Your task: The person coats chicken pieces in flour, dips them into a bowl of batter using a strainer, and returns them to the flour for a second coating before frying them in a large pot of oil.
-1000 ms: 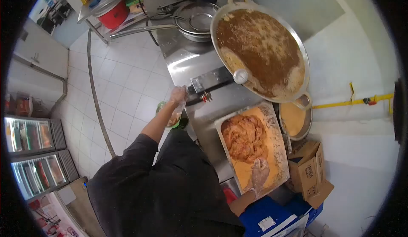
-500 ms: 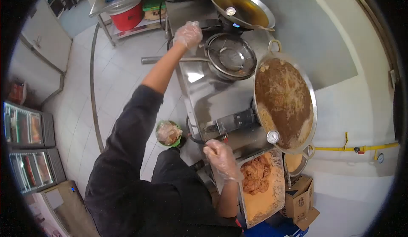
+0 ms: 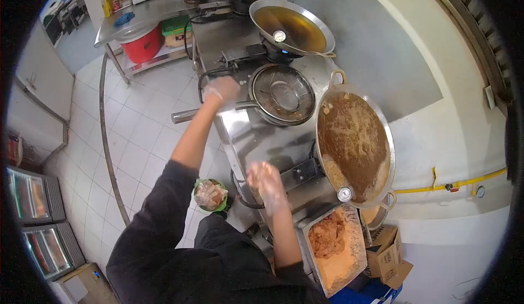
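My left hand (image 3: 224, 90), in a clear plastic glove, is over the stove's front edge, close to the long handle (image 3: 188, 115) of a round wire strainer (image 3: 283, 94). Motion smears its fingers. Nearer my body, my right hand (image 3: 266, 183), also gloved, is curled closed over the front of the steel stove (image 3: 267, 143); whatever may be inside it is hidden. To its right, a large wok (image 3: 355, 143) holds brown, foamy oil, with a dial thermometer (image 3: 344, 194) at the rim. Below the wok, a metal tray (image 3: 341, 271) contains orange-tan powder and a heap of reddish coated pieces (image 3: 326, 236).
Farther back stands a wok of yellow oil (image 3: 292, 28). A red bucket (image 3: 141, 47) sits under a steel table. On the floor are a green-rimmed bin (image 3: 210, 196) and a hose (image 3: 106, 135). Cardboard boxes (image 3: 385, 255) stand beside the tray; a yellow pipe (image 3: 420, 189) runs along the wall.
The view has shifted. My left hand has come down and back, nearer the strainer's handle. My right hand has moved up and away from the tray, over the stove front.
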Available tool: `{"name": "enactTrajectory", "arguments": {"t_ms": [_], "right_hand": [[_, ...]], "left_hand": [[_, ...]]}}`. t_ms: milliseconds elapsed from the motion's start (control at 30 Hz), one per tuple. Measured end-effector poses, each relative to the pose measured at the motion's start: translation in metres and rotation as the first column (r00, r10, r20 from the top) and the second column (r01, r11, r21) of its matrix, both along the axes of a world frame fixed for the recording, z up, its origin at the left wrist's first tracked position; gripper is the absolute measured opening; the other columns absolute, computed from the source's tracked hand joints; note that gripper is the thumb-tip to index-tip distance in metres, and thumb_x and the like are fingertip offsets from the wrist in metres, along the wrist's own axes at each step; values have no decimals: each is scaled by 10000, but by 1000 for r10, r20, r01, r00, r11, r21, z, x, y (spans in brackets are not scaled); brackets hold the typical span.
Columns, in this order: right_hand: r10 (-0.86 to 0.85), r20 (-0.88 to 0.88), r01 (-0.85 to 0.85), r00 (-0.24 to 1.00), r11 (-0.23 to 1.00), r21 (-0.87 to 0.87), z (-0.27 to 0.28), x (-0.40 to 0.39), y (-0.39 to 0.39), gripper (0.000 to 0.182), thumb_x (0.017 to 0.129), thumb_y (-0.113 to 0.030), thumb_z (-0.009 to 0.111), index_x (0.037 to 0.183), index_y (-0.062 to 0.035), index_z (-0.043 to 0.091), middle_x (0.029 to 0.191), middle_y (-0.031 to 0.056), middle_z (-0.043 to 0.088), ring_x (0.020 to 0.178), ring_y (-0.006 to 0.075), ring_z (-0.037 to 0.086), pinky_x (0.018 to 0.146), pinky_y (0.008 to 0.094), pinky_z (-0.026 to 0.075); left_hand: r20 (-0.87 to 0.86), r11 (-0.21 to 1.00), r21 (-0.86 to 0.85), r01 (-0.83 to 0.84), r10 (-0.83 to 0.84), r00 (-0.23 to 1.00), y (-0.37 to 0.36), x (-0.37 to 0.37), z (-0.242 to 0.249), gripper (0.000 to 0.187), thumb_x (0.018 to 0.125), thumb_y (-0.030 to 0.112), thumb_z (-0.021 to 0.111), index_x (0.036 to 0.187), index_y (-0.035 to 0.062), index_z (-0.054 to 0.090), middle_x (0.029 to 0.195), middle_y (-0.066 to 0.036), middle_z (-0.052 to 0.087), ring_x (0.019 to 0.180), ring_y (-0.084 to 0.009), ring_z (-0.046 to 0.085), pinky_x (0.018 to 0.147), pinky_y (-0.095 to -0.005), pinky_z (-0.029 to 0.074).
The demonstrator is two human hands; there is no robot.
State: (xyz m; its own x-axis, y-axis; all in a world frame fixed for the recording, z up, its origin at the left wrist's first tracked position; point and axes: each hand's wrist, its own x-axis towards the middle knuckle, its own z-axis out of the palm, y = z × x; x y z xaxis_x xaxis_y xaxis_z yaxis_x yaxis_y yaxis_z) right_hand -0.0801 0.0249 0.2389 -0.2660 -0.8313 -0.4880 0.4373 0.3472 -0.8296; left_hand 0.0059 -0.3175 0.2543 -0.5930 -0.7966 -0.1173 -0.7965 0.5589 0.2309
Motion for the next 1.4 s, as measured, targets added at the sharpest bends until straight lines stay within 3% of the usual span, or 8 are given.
{"name": "enactTrajectory", "arguments": {"t_ms": [267,467,533,800,900,1067,1267,1400], "right_hand": [[-377,650,306,660,925,226,-18,-50,-123,361,1022,-388,623,1047,-29,613,885,78,669,744,186,654,714,342,598],[-68,-190,121,979,951,283,-58,-101,-93,231,996,-280,633,852,-109,577,698,-31,561,526,83,513,471,262,412],[-91,-145,125,985,960,250,-7,-95,-75,206,990,-246,636,829,-125,589,670,-48,522,508,62,472,442,262,343],[-169,-154,189,974,973,131,148,-50,51,246,1021,-322,637,865,-135,608,658,-79,505,511,-7,442,395,171,304],[-405,-362,392,840,913,-113,150,-84,116,262,1034,-307,622,985,-54,670,812,-21,622,694,58,564,570,220,454],[145,-983,672,111,718,182,191,-159,193,350,1045,-302,534,1030,12,689,893,125,692,887,280,678,858,407,562],[605,-796,732,-9,547,407,186,-244,260,259,962,-196,576,953,25,711,981,278,717,931,444,710,771,519,576],[668,-738,642,93,527,557,165,-300,275,269,921,-202,608,931,42,722,989,302,714,926,444,722,722,512,577]], "left_hand": [[-335,920,280,273,-173,926,153,25,-22,473,1036,366,430,924,-37,650,823,-281,678,783,-477,672,747,-587,534],[-436,937,-62,345,-336,835,203,163,-185,239,934,283,546,953,85,677,962,-212,712,920,-419,681,774,-550,546],[52,913,366,179,-213,976,220,188,-195,238,916,259,555,964,81,705,1014,-236,715,957,-411,695,810,-531,567],[301,619,591,517,-764,570,282,340,-437,303,883,279,575,952,56,769,995,-177,759,957,-345,731,863,-465,587],[367,733,629,260,-574,732,307,326,-377,299,843,270,601,990,86,785,1081,-181,750,1010,-329,735,898,-445,585],[358,742,608,282,-573,737,300,326,-428,372,889,406,656,928,53,768,989,-175,754,962,-349,727,858,-459,581],[417,785,532,319,-570,707,278,296,-434,342,937,344,615,1072,59,747,1164,-176,723,1085,-346,696,892,-475,579],[411,799,590,114,-419,810,295,228,-291,315,946,303,616,1074,44,742,1159,-196,717,1112,-363,686,906,-467,580]]}}
